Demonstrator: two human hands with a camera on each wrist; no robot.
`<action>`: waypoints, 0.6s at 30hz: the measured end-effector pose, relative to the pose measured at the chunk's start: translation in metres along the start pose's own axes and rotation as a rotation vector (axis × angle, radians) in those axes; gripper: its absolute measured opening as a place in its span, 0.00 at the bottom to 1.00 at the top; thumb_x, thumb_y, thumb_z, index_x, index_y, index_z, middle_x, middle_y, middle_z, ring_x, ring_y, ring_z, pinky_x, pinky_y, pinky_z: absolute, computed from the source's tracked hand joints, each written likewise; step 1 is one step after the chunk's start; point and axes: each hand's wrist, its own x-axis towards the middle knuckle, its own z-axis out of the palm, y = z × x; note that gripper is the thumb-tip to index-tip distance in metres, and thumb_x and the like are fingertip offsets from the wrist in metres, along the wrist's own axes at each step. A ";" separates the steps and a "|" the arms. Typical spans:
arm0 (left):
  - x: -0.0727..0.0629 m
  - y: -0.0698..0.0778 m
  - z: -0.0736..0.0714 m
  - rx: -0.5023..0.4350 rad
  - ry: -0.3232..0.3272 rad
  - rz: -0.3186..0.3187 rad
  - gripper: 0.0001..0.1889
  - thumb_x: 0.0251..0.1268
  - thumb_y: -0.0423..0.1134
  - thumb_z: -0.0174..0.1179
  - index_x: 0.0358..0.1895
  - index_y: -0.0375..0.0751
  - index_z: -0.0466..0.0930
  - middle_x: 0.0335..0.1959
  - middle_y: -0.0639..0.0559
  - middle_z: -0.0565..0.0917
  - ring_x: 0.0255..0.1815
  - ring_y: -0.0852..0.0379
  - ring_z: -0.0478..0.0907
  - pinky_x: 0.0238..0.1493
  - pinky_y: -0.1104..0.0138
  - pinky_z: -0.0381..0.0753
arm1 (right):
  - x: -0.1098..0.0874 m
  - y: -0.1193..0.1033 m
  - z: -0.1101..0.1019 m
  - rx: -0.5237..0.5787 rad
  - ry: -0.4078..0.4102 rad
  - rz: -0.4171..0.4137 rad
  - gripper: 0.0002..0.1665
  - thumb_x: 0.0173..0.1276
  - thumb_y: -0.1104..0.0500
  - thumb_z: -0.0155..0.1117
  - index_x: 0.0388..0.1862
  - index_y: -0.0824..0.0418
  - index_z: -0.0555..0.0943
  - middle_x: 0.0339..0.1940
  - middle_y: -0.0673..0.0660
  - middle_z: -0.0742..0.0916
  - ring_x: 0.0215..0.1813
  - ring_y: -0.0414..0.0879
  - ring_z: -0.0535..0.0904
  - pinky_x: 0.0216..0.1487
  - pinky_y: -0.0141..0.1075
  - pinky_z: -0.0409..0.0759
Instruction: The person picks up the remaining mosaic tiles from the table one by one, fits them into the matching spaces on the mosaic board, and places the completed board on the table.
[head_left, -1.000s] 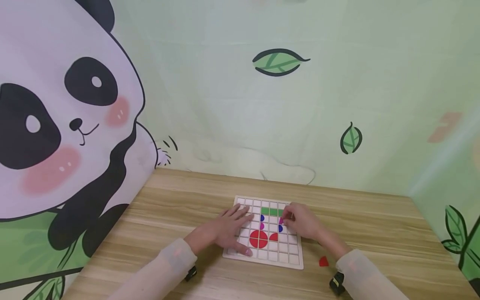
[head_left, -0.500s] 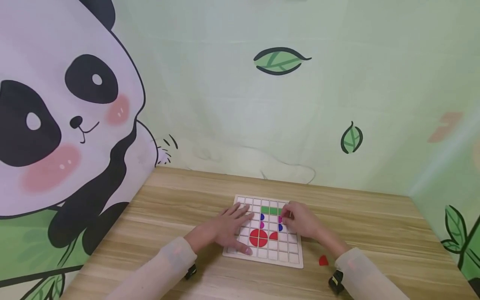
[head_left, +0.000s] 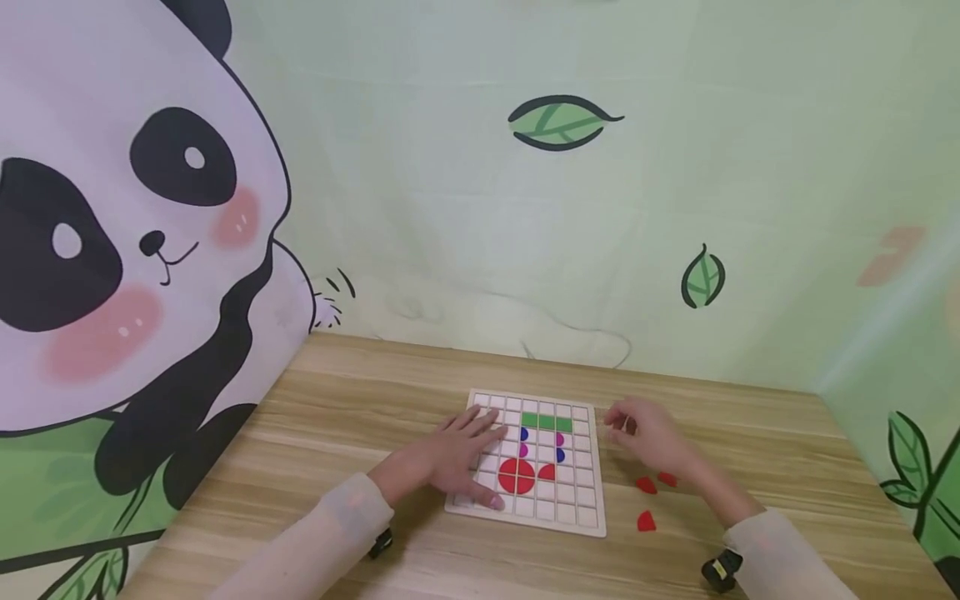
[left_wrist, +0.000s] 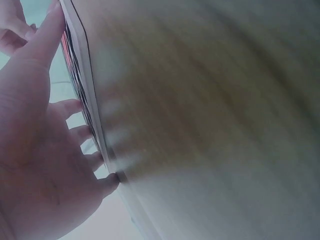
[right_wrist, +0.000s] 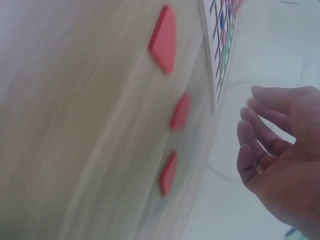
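Note:
A white gridded board point(head_left: 587, 493) lies on the table, with my left hand point(head_left: 463, 458) resting flat on its left side, fingers spread. On the grid are a green strip point(head_left: 547, 422), small blue half-circles point(head_left: 560, 455) and magenta half-circles point(head_left: 559, 439), a red circle made of quarters point(head_left: 526, 483) and a single red quarter piece point(head_left: 548, 472). Off the board's right edge hovers my right hand point(head_left: 651, 435), fingers loosely bent, nothing between them. In the right wrist view its thumb and fingertips stand apart, above the loose red quarter pieces point(right_wrist: 164, 40).
Three loose red quarter pieces point(head_left: 647, 522) lie on the wooden table point(head_left: 360, 392) right of the board, near my right forearm. Behind the table rises a pale green wall point(head_left: 420, 208) with a panda point(head_left: 180, 250) and leaves printed on it.
My right hand has let go of the magenta half-circle at the grid's right side and moved right, off the board. Two more loose red pieces now show. My left hand has stayed put.

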 end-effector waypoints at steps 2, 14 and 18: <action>-0.001 0.000 -0.001 -0.001 -0.001 0.000 0.63 0.55 0.80 0.64 0.88 0.55 0.48 0.90 0.50 0.42 0.89 0.41 0.34 0.85 0.42 0.41 | -0.008 0.005 -0.006 0.000 -0.002 -0.002 0.05 0.73 0.66 0.71 0.46 0.65 0.85 0.37 0.51 0.85 0.38 0.45 0.77 0.37 0.34 0.80; -0.001 0.002 -0.004 -0.009 0.011 -0.001 0.63 0.55 0.80 0.65 0.88 0.54 0.48 0.90 0.49 0.42 0.89 0.40 0.34 0.85 0.41 0.42 | -0.051 0.039 -0.017 -0.002 -0.074 0.010 0.07 0.68 0.64 0.76 0.41 0.60 0.85 0.32 0.46 0.83 0.34 0.40 0.75 0.33 0.33 0.78; -0.002 0.003 -0.005 0.000 -0.011 -0.001 0.63 0.56 0.80 0.64 0.88 0.54 0.47 0.90 0.48 0.41 0.89 0.40 0.34 0.85 0.41 0.42 | -0.060 0.039 -0.015 0.008 -0.087 -0.002 0.10 0.67 0.62 0.78 0.43 0.61 0.85 0.32 0.46 0.82 0.33 0.38 0.74 0.32 0.32 0.78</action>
